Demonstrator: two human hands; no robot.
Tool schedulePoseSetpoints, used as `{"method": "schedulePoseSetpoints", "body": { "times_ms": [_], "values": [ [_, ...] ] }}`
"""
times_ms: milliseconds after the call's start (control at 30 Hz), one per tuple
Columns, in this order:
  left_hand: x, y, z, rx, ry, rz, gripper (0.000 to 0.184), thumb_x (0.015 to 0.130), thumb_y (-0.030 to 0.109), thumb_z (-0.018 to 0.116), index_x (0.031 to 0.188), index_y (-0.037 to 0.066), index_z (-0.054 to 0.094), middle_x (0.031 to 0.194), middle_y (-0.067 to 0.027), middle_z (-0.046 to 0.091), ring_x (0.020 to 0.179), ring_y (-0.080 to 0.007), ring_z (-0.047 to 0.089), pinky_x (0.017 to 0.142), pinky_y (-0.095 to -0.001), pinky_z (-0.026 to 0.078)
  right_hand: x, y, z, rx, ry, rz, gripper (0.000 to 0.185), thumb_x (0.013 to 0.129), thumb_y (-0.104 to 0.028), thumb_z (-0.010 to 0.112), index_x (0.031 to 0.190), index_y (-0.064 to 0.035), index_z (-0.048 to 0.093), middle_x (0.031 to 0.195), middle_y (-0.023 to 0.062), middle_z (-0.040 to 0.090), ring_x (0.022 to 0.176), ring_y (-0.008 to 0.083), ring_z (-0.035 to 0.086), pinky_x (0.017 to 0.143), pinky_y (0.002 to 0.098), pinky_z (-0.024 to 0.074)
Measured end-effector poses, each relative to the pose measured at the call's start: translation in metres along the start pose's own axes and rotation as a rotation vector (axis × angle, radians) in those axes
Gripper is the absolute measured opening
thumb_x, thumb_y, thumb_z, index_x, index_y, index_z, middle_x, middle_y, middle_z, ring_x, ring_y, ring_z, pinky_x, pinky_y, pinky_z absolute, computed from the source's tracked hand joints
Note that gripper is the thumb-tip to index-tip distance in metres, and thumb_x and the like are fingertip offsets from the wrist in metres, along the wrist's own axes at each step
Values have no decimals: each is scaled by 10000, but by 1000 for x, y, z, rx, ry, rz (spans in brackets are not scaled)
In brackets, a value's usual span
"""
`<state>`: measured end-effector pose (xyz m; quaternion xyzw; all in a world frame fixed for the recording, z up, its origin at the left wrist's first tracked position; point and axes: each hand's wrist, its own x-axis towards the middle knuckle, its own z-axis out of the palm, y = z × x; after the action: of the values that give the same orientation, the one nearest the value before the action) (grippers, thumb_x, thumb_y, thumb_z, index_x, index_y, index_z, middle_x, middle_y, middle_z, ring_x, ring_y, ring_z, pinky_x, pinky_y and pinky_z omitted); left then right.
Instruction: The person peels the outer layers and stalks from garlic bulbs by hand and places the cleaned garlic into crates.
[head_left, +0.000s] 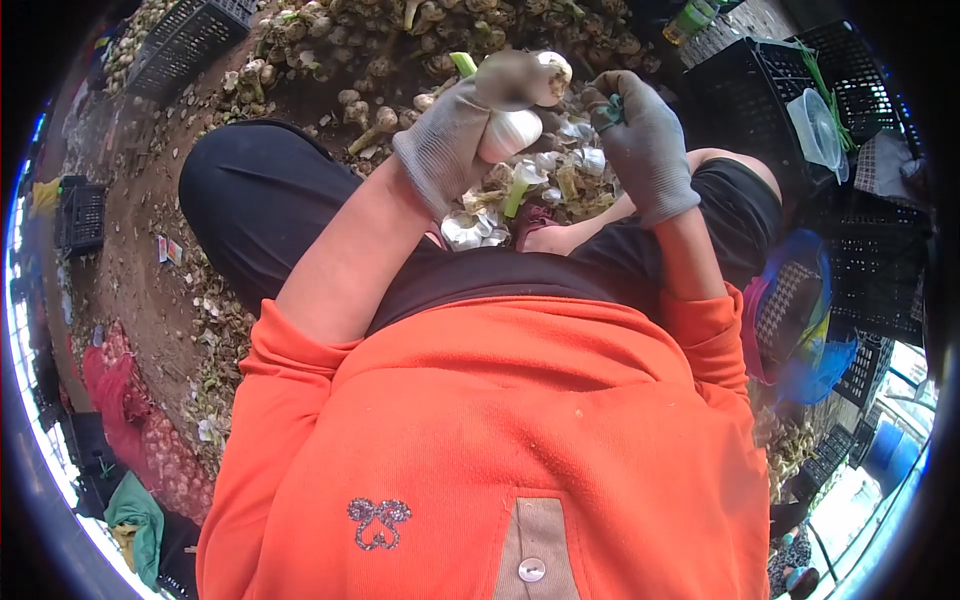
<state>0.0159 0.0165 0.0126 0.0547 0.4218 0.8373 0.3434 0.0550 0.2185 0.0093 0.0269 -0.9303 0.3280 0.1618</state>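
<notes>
My left hand (pixel 445 135), in a grey knit glove, is closed around white garlic bulbs. One garlic bulb (pixel 511 136) bulges out below the fingers, and another bulb (pixel 554 78) shows at the fingertips, where a blurred patch hides part of the grip. A cut green stem (pixel 463 64) pokes up beside this hand. To the right, my gloved right hand (pixel 645 145) has its fingers curled in. A small teal thing (pixel 609 111) shows between them; its kind cannot be made out. Below both hands, garlic skins (pixel 475 228) and a cut stalk piece (pixel 520 186) lie between my legs.
A heap of untrimmed garlic (pixel 350 40) spreads ahead. Black plastic crates (pixel 740 100) stand on the right, with a clear plastic container (pixel 815 130) by them. Another crate (pixel 190 45) sits at the far left. Red net sacks (pixel 150 430) lie at lower left, and a blue basin (pixel 805 290) at right.
</notes>
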Motion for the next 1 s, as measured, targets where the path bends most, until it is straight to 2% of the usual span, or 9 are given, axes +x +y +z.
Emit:
{"method": "schedulePoseSetpoints", "body": {
  "times_ms": [133,267,367,467,567,667,800,933,1000],
  "values": [
    [2,0,2,269,115,130,285,960,172,605,1201,22,587,982,-67,677,857,-132,681,677,-238,575,-4,-16,-4,412,-151,221,287,945,-275,596,1040,-18,680,859,165,704,782,291,690,706,360,519],
    [13,-19,8,334,239,314,397,838,131,744,1182,39,570,1055,-76,660,887,-151,665,769,-234,543,-6,-29,-5,347,-139,135,310,924,-266,595,1105,-23,660,877,180,705,787,277,698,706,357,520],
    [14,-25,1,938,304,661,458,787,163,790,1168,51,561,1056,-90,651,919,-168,654,805,-271,542,-8,-31,-4,101,-79,37,318,913,-256,596,1116,-17,651,904,191,703,816,285,704,714,362,523],
    [8,-18,5,1113,278,813,482,772,170,802,1165,48,552,1057,-100,641,949,-173,644,820,-303,542,-10,-27,-4,120,-90,31,301,903,-220,604,1112,-7,647,941,198,700,832,289,707,717,365,524],
    [10,-25,4,979,257,771,465,775,165,801,1152,52,553,1054,-96,641,945,-176,646,822,-300,541,-10,-21,-2,290,-108,117,262,928,-192,589,1095,0,652,912,186,699,784,272,697,702,350,520],
    [3,-17,17,543,276,498,473,772,168,805,1154,57,550,1060,-94,639,938,-182,650,821,-302,546,-6,-15,2,703,-124,191,237,963,-185,563,1076,-2,660,852,170,696,734,253,677,687,334,514],
    [15,-21,6,1081,317,913,479,769,168,804,1157,59,546,1049,-111,646,908,-203,674,792,-308,565,-5,-27,-6,535,-147,212,269,988,-226,539,1063,1,662,808,153,692,721,225,665,683,326,511],
    [9,-26,3,1047,303,825,466,816,78,764,1219,80,531,1082,-65,626,928,-107,626,795,-242,530,-8,-31,-5,353,-125,148,273,983,-229,542,1066,3,659,811,150,693,733,212,670,687,330,512],
    [8,-27,4,919,320,751,467,805,125,781,1192,71,526,1034,-80,636,888,-125,646,752,-253,553,-7,-28,0,390,-120,164,266,982,-221,543,1068,2,659,812,148,693,740,207,674,690,328,514]
  ]
}}
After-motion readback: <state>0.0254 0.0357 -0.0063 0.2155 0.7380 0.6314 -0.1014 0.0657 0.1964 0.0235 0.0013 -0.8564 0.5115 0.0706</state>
